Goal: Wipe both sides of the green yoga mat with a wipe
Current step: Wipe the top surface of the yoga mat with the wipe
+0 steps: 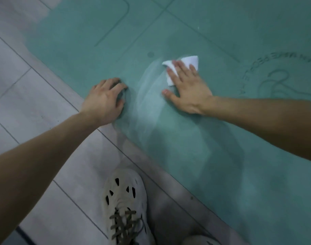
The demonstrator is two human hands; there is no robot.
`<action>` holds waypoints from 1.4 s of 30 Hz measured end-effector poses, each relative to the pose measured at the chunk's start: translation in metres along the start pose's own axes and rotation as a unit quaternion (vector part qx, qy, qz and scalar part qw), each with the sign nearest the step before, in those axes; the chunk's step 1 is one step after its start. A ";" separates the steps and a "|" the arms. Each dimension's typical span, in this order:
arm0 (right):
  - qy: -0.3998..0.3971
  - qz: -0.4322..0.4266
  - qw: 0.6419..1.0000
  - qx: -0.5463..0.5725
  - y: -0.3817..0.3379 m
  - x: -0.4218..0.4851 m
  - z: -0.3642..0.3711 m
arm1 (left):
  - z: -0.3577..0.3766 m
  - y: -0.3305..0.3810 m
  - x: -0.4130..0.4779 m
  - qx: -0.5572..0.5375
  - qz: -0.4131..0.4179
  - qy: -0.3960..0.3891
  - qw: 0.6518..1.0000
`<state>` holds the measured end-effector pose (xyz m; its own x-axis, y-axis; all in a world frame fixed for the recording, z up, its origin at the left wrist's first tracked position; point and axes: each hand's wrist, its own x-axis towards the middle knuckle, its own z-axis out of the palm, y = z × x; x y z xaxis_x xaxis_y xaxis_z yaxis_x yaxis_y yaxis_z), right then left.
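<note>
Left forearm (36, 165), left hand (103, 99) on mat (221, 23), right hand (188, 89) pressing wipe (191, 61)

The green yoga mat (186, 23) carries a curved line of embossed letters (246, 80) (seen upside down, blurred), none readable.

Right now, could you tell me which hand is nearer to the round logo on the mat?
Right. The right hand presses the wipe beside the logo; the left hand rests at the floor-side edge of the yoga mat, farther off, beyond the right hand.
</note>
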<state>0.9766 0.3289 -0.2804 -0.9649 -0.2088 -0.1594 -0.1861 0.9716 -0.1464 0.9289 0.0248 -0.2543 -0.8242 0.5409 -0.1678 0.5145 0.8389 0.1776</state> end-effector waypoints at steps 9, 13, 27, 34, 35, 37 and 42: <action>-0.008 0.031 0.999 -0.011 0.074 0.005 -0.014 | 0.002 0.020 0.052 -0.010 0.029 -0.009 0.999; 0.013 0.112 0.994 0.016 0.052 -0.005 -0.008 | 0.005 0.021 0.056 -0.018 0.034 -0.007 0.999; 0.003 0.027 1.000 0.014 0.030 0.031 -0.012 | 0.007 0.009 0.064 -0.030 0.038 -0.009 0.999; -0.016 0.004 1.000 -0.008 0.091 0.067 -0.039 | 0.008 0.014 0.064 -0.065 0.001 0.005 0.998; -0.013 0.104 0.994 0.009 0.106 0.068 -0.043 | 0.008 0.013 0.064 -0.064 0.006 0.005 0.998; -0.011 0.185 0.982 0.021 0.090 0.071 -0.037 | 0.008 0.010 0.065 -0.062 0.013 0.006 0.998; -0.045 -0.156 0.987 -0.009 0.017 0.069 -0.015 | 0.014 0.012 0.065 -0.060 0.009 0.041 0.997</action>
<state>0.9043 0.3328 -0.2793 -0.8394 -0.5071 -0.1958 -0.4763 0.8597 -0.1848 0.8848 0.0707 -0.2762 -0.8346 0.5443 -0.0845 0.5005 0.8135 0.2963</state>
